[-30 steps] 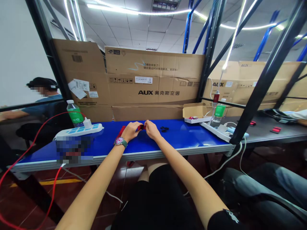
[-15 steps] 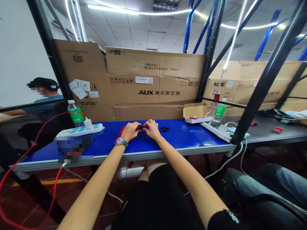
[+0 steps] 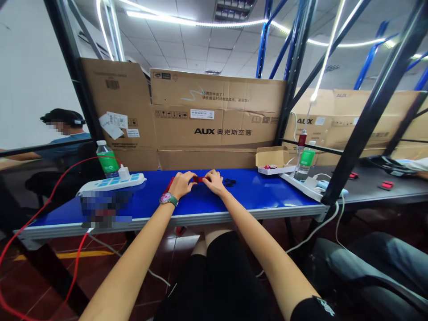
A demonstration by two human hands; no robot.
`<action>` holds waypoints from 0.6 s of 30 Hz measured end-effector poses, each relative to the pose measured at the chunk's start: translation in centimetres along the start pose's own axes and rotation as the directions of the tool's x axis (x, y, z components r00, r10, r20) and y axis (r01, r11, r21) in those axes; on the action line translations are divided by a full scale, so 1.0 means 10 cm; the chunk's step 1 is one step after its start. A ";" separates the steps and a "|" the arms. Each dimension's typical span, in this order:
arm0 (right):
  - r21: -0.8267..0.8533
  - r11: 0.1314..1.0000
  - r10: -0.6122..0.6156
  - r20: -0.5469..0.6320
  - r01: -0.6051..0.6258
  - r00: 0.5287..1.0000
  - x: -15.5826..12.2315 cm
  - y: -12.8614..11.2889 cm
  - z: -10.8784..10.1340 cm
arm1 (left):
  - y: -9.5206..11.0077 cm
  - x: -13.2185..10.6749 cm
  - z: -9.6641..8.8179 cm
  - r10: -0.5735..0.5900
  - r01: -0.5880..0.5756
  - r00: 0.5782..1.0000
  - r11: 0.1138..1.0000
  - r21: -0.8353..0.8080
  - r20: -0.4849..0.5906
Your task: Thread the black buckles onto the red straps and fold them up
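Blue worktop (image 3: 267, 191) against cardboard AUX boxes (image 3: 214, 116). Small red part (image 3: 199, 179) pinched between left hand (image 3: 182, 185) and right hand (image 3: 214, 182), hands close together, both clamped on it. Probably light, stiff plastic; small enough to slip, so best gripped by its ends. Black pieces (image 3: 229, 182) just right of the red part, red strip (image 3: 170, 183) just left, partly under the left hand. Open carton (image 3: 272, 160) well right, power strip (image 3: 110, 182) well left.

On my bench (image 3: 267, 191) — a power strip (image 3: 110, 182) to the left, an open carton (image 3: 271, 157) to the right, cardboard boxes (image 3: 214, 116) behind.
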State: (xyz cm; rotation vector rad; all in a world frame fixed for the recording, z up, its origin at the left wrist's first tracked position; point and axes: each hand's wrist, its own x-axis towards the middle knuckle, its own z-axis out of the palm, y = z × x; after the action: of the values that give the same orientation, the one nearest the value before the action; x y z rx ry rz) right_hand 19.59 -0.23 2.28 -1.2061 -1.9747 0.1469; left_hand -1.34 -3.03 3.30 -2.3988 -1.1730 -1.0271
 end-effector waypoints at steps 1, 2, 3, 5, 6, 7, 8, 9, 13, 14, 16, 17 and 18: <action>-0.015 1.000 -0.006 0.012 0.006 1.000 -0.01 -0.01 0.01 | 0.00 0.00 0.00 0.008 -0.008 1.000 1.000 0.008 0.008; -0.023 1.000 -0.011 0.008 0.012 1.000 -0.01 -0.02 0.02 | 0.00 0.00 0.00 0.006 -0.006 1.000 1.000 0.012 0.006; -0.023 1.000 -0.014 -0.012 0.014 1.000 -0.01 -0.02 0.01 | 0.00 0.00 0.00 -0.005 0.005 1.000 1.000 0.012 -0.005; -0.001 1.000 -0.010 -0.091 0.010 0.996 0.02 -0.02 -0.01 | -0.02 0.00 0.01 -0.040 0.040 0.999 0.999 0.005 -0.033; 0.017 1.000 0.000 -0.141 0.002 0.990 0.04 -0.01 -0.03 | -0.03 0.00 0.02 -0.055 0.055 0.998 0.998 -0.002 -0.043; 0.038 0.999 0.023 -0.191 -0.016 0.981 0.05 0.00 -0.06 | -0.05 0.00 0.03 -0.067 0.066 0.997 0.998 -0.013 -0.048; 0.057 0.997 0.065 -0.237 -0.053 0.969 0.05 0.01 -0.08 | -0.06 0.00 0.04 -0.071 0.070 0.996 0.997 -0.027 -0.050; 0.068 0.991 0.130 -0.280 -0.115 0.951 0.04 0.02 -0.11 | -0.08 0.00 0.05 -0.072 0.069 0.996 0.997 -0.045 -0.052; 0.008 0.894 0.396 -0.478 -0.448 0.784 -0.03 -0.02 -0.19 | -0.14 -0.01 0.12 -0.063 0.055 0.996 0.991 -0.124 -0.060; -0.045 0.892 0.367 -0.507 -0.449 0.780 -0.05 -0.04 -0.19 | -0.15 -0.01 0.14 -0.074 0.065 0.996 0.988 -0.141 -0.058; -0.209 0.939 0.163 -0.435 -0.275 0.886 -0.09 -0.09 -0.15 | -0.17 -0.01 0.18 -0.122 0.112 0.992 0.978 -0.177 -0.044; -0.293 0.951 0.006 -0.296 -0.097 0.955 -0.10 -0.12 -0.11 | -0.18 -0.01 0.20 -0.154 0.146 0.988 0.969 -0.200 -0.027; -0.342 0.937 -0.118 -0.121 0.071 0.985 -0.11 -0.14 -0.05 | -0.19 -0.01 0.22 -0.187 0.182 0.982 0.957 -0.226 0.000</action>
State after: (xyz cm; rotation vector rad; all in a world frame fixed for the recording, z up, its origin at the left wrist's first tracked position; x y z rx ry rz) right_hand 19.25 -2.02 2.63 -1.2905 -1.9792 -0.3308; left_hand -1.79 -0.79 1.61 -2.4743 -1.3610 -1.3043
